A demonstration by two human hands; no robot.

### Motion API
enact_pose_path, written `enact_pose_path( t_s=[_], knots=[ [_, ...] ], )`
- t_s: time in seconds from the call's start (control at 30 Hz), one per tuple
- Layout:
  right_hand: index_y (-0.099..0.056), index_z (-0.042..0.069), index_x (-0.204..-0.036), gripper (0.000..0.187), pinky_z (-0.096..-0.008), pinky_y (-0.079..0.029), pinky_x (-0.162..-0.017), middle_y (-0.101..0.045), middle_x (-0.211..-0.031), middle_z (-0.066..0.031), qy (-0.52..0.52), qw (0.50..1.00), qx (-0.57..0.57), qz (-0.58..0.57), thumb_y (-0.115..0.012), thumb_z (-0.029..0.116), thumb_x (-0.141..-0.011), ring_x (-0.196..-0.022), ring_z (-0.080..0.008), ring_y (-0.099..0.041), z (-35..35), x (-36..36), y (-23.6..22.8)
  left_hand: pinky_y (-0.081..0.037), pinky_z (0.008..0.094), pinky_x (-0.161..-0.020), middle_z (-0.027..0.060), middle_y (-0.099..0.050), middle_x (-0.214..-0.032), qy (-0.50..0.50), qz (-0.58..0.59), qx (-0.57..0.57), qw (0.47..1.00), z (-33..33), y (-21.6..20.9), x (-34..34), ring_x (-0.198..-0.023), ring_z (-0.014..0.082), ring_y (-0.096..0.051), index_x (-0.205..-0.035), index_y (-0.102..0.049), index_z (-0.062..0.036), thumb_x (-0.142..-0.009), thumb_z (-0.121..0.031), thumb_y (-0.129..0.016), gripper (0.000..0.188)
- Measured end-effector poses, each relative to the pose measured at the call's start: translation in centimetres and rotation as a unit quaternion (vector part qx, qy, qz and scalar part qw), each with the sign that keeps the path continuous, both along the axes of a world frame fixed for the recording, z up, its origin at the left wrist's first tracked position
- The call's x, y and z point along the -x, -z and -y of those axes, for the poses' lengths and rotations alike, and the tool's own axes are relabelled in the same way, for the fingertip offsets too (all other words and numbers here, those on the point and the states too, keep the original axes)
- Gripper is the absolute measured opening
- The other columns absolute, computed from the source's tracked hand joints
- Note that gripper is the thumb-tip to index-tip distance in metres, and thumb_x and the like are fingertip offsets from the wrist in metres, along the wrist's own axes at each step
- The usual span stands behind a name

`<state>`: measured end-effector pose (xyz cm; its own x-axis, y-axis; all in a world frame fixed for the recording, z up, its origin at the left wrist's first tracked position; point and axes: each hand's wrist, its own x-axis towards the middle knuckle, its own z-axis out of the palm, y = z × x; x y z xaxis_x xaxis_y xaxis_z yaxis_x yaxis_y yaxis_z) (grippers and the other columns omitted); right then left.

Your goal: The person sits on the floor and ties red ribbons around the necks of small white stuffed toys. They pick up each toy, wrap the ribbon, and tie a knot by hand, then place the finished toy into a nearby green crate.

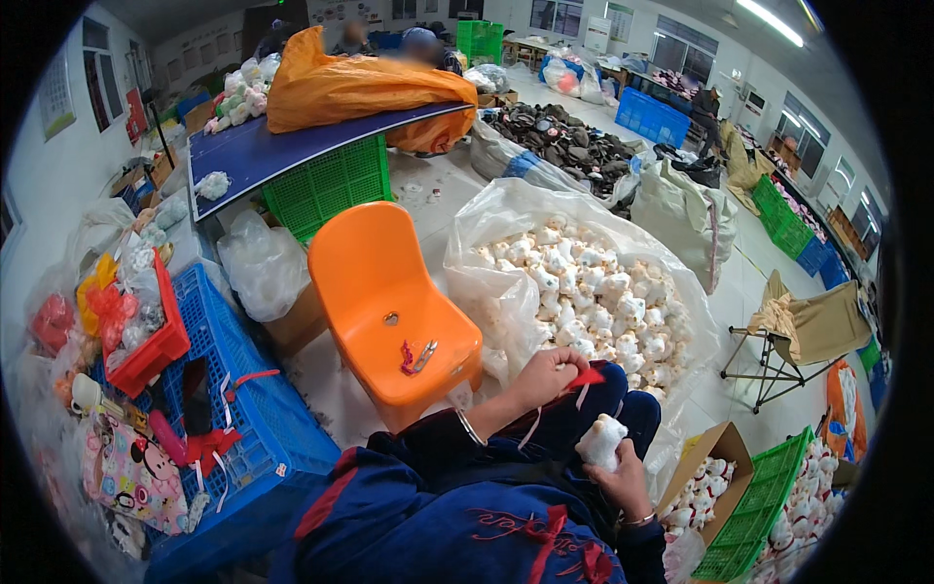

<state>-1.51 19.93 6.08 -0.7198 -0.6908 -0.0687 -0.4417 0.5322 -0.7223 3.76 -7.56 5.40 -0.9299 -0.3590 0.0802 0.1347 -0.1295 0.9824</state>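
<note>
Over my lap, my left hand (541,382) pinches a small red cloth piece (586,378) with a thin pale ribbon hanging from it. My right hand (624,479) is closed around a small white plush toy (602,441), held upright just right of my knees. In front of my knees, a large clear plastic bag (465,255) lies open, full of similar white plush toys (605,302). Left of it is an orange plastic chair (365,263), with thread snips (425,356) and a red scrap (407,357) on its seat.
At my left, a blue crate (263,428) carries a red tray (146,336), a patterned bag (131,477) and red ribbons (209,446). A cardboard box (736,456) and a green crate (747,535) stand at right, near a folding chair (822,326). Other people sit farther back.
</note>
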Motion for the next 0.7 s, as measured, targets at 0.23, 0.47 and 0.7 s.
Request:
enact_pose_path(
  t_s=[0.23,0.47,0.7],
  knots=[
    [-0.055,0.000,-0.135,0.066,-0.0380,-0.050,-0.095,-0.066,-0.115,-0.0191,-0.270,0.959,-0.084,0.002,-0.077,0.024,-0.078,-0.107,-0.0307,-0.065,-0.1,0.1,-0.8,-0.053,0.0305,-0.087,0.0111,-0.066,-0.111,-0.152,-0.176,0.160,0.959,-0.9,-3.5,-0.3,-0.096,0.0177,-0.064,-0.125,-0.062,-0.0016,-0.093,-0.002,-0.057,0.033],
    [-0.063,0.000,-0.121,0.063,-0.0331,-0.052,-0.086,-0.066,-0.109,-0.0153,-0.200,0.971,-0.079,0.108,-0.090,0.028,-0.071,-0.099,-0.0250,-0.066,-0.3,-1.7,-2.8,-0.052,0.0399,-0.082,0.0168,-0.066,-0.096,0.154,-0.066,0.292,0.942,-5.9,1.0,-3.3,-0.091,0.0317,-0.067,-0.123,-0.059,-0.0028,-0.092,-0.010,-0.063,0.032],
    [-0.063,0.002,-0.109,0.054,-0.0342,-0.050,-0.083,-0.059,-0.101,-0.0115,-0.184,0.981,0.068,0.017,-0.093,0.021,-0.068,-0.094,-0.0257,-0.062,-0.1,-2.5,-2.5,-0.053,0.0393,-0.073,0.0144,-0.065,-0.095,-0.051,-0.090,0.336,0.936,-2.5,-2.5,-1.5,-0.083,0.0319,-0.067,-0.099,-0.064,-0.0044,-0.090,-0.011,-0.067,0.012]
  ],
)
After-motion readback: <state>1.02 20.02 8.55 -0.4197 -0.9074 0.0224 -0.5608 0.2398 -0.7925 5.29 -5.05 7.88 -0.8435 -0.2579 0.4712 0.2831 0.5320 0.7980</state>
